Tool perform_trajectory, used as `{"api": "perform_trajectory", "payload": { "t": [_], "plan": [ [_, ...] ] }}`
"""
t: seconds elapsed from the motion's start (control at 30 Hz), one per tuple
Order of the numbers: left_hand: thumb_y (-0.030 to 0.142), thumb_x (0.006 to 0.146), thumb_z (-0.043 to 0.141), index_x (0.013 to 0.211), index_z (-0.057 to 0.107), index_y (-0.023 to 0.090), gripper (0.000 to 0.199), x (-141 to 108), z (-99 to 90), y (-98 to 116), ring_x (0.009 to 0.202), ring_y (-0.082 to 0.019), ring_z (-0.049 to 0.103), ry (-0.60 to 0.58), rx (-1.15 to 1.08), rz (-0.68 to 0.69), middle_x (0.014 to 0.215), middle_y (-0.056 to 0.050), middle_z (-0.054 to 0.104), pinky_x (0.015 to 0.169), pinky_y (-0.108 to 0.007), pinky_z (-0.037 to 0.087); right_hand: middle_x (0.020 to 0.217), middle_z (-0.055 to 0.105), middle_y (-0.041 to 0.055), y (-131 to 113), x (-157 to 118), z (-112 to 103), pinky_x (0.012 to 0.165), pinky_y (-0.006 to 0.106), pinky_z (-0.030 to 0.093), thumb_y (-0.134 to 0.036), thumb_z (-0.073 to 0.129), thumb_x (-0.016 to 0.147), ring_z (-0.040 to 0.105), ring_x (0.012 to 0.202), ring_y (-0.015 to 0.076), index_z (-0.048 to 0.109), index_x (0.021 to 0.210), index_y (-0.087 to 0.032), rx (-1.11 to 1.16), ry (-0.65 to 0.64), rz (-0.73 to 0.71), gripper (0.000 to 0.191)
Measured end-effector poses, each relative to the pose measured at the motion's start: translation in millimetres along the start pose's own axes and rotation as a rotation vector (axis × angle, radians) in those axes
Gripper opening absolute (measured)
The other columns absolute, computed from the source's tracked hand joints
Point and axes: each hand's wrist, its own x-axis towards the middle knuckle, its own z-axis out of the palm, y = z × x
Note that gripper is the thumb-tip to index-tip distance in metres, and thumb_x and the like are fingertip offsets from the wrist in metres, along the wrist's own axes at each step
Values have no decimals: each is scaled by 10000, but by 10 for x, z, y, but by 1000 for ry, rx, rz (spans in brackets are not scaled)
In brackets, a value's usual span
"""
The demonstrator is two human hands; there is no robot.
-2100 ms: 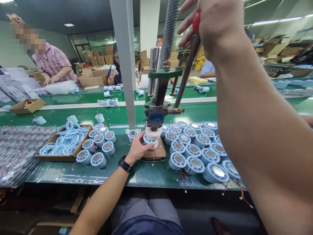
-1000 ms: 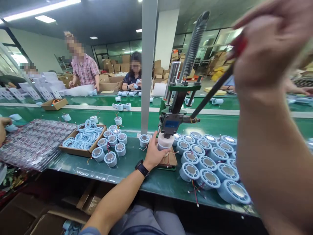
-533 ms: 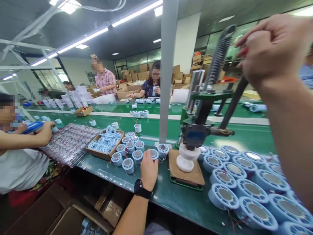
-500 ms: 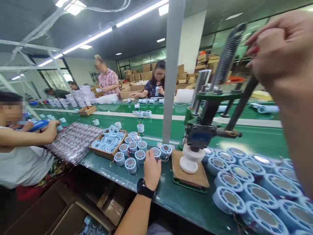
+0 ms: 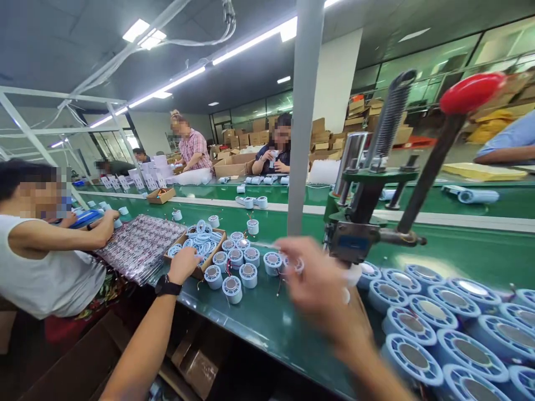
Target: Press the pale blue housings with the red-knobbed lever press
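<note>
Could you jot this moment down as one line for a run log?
left hand: at box of blue rings, hold unclear | right hand: motion-blurred, near press | red knob on lever: no hand on it

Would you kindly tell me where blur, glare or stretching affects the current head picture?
In the head view, the right hand is smeared while the left hand is fairly sharp; glare lies on the green surface, a ceiling light looks blown out, round blue parts look stretched near the lower right.
</note>
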Motion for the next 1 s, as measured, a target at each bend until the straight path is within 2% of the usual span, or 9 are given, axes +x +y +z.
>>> {"api": "perform_trajectory", "payload": {
  "t": [0.13, 0.27, 0.33, 0.43, 0.57, 0.7, 0.8, 0.87, 1.0],
  "plan": [
    [217, 622, 747, 504, 460, 222, 310, 59, 123, -10, 621, -215, 581, -28, 58, 24, 483, 26, 463, 675, -301, 446, 1187, 601, 114, -238, -600, 1179, 780, 359, 585, -147, 613, 835, 636, 996, 243, 617, 1277, -281, -115, -291, 96, 462],
    [172, 700, 644, 589, 542, 206, 155, 67, 49, 61, 663, -226, 594, 36, 75, 32, 537, -10, 543, 682, -298, 432, 1298, 537, 146, -267, -891, 1605, 795, 439, 561, -197, 726, 784, 585, 1096, 318, 630, 1222, -287, -190, -297, 163, 457],
    [207, 788, 566, 748, 626, 196, 73, 11, -22, 121, 747, -243, 613, 91, 56, 43, 716, -60, 657, 737, -330, 459, 1288, 546, 125, -214, -957, 1548, 808, 433, 558, -202, 733, 782, 573, 1104, 305, 649, 1118, -261, -155, -256, 154, 351],
    [290, 884, 489, 949, 671, 189, 219, -280, 3, 277, 906, -259, 630, 138, -18, 104, 977, -101, 699, 839, -368, 490, 1236, 586, 88, -89, -1057, 1343, 849, 412, 556, -152, 714, 785, 569, 1090, 266, 646, 1004, -217, -90, -203, 154, 239],
    [300, 924, 499, 957, 724, 227, 238, -931, 351, 576, 932, -224, 650, 115, -218, 271, 944, -64, 692, 871, -351, 521, 1244, 597, 60, 97, -1304, 945, 910, 407, 552, -87, 622, 822, 565, 1102, 236, 640, 1103, -243, -48, -194, 137, 322],
    [208, 913, 504, 954, 747, 246, 250, -1372, 784, 824, 905, -206, 654, -91, -332, 353, 936, -64, 692, 827, -339, 555, 1325, 557, 65, 255, -1599, 396, 966, 405, 537, -96, 484, 884, 550, 1195, 220, 598, 1238, -281, -57, -156, 81, 416],
    [114, 850, 501, 988, 748, 253, 315, -1445, 952, 898, 1090, -240, 620, -292, -353, 403, 1148, -84, 685, 956, -420, 531, 1329, 563, 69, 337, -1715, 97, 978, 403, 527, -166, 493, 899, 530, 1245, 222, 635, 1073, -236, -26, -123, 162, 235],
    [58, 786, 500, 1099, 720, 274, 439, -1433, 967, 906, 1226, -261, 558, -424, -336, 409, 1305, -72, 632, 1051, -483, 471, 1259, 612, 67, 376, -1735, 30, 962, 427, 521, -241, 548, 898, 532, 1235, 246, 620, 890, -213, -21, -89, 240, 78],
    [81, 741, 571, 1413, 493, 257, 699, -1423, 934, 932, 1322, -273, 481, -550, -322, 381, 1417, -91, 553, 1122, -505, 400, 1111, 677, 63, 426, -1719, 97, 897, 394, 531, -269, 591, 882, 595, 1103, 233, 540, 733, -188, 14, 7, 337, 177]
  ]
}}
